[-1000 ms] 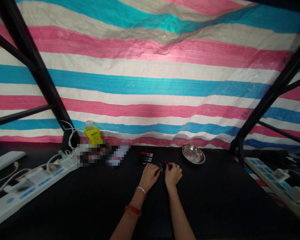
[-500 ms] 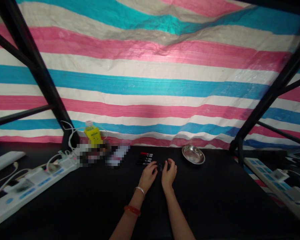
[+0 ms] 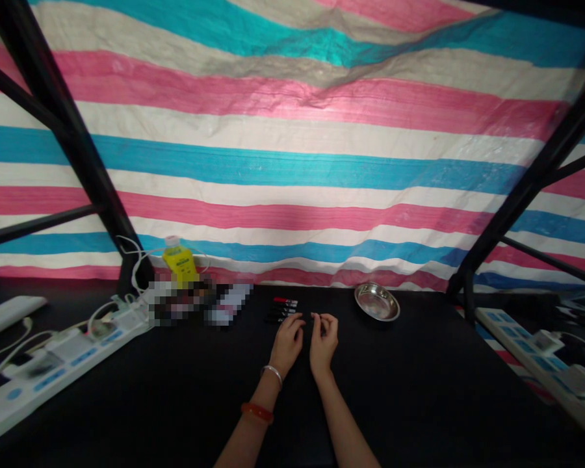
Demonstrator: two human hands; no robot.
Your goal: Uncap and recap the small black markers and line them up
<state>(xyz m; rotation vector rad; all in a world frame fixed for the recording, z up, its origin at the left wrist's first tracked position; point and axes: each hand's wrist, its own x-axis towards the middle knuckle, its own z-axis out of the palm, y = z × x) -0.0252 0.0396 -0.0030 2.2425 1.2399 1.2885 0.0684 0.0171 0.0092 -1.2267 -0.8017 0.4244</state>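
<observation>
My left hand [image 3: 286, 343], with a silver bangle and a reddish bracelet on its arm, has curled fingers close to the near end of the marker row. Beside it, my right hand [image 3: 324, 343] holds thumb and fingers pinched together. Something small and dark seems to be at the fingertips of both hands, too small and dim to name. Just beyond the left hand lie a red marker [image 3: 285, 302] and several black markers [image 3: 283, 311], side by side. A shallow shiny metal bowl [image 3: 377, 302] sits to the right of my right hand.
White power strips [image 3: 53, 377] with plugs and cables run along the left; another power strip [image 3: 541, 364] is at the right. A yellow bottle [image 3: 180, 263] stands near blurred-out items at back left. A striped tarp [image 3: 292, 169] and black metal frame posts [image 3: 85, 162] bound the black table.
My right hand has shifted slightly left and its fingers have closed more. A small dark, partly clear thing that showed between the hands is now mostly hidden by the fingers.
</observation>
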